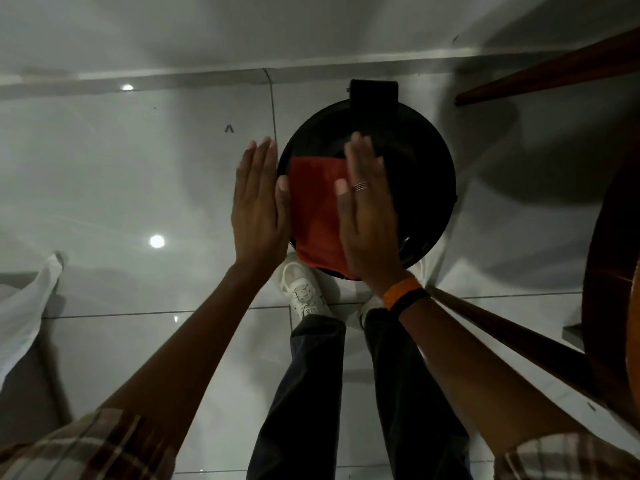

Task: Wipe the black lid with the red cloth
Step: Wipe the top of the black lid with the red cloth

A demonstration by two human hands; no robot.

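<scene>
Looking straight down, I list first the round black lid [412, 181], glossy, closing a bin that stands on the pale glossy tiled floor [138, 188]; whatever the bin holds is hidden beneath it. A flat black rectangular tab [373, 105] sits at the lid's far edge, toward the white wall [207, 36]. Item two: the red rectangular cloth [317, 216], lying flat on the left half of the lid, its near corner reaching over the near rim. My right hand [367, 209] lies palm down with fingers straight and together, pressing the cloth's right edge against the lid; nothing is clasped in it. It carries a banded silver ring [360, 186], and the wrist an orange band [398, 292] beside a black one. My left hand [258, 202] is flat and open as well, held at the lid's left rim, its thumb tip touching the cloth's left edge. Both forearms come out of rolled plaid sleeves [86, 448]. Below the lid: white laced sneakers [303, 289] and dark trousers [346, 393]. To the right, dark brown wooden furniture legs [519, 337] and a rounded wooden edge. At the left margin, white fabric [24, 306].
</scene>
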